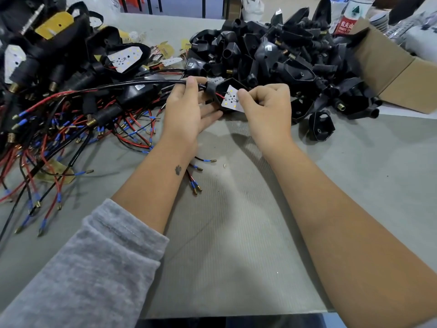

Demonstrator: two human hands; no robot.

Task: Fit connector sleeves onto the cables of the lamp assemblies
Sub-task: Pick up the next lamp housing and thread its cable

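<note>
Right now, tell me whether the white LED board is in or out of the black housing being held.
Partly out: the LED board tilts up from the black housing, pinched by the right hand.

A small assembly workshop: grey workbench (236, 221) heaped with black lamp housings (272, 48) and wired assemblies (59, 110)

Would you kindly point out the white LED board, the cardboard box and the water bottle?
white LED board (233, 100): head view, its face.
cardboard box (387, 67): head view, its flap.
water bottle (348, 20): head view, its red label.

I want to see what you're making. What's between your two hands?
In the head view, a white LED board in its black housing sits between left hand and right hand.
</note>
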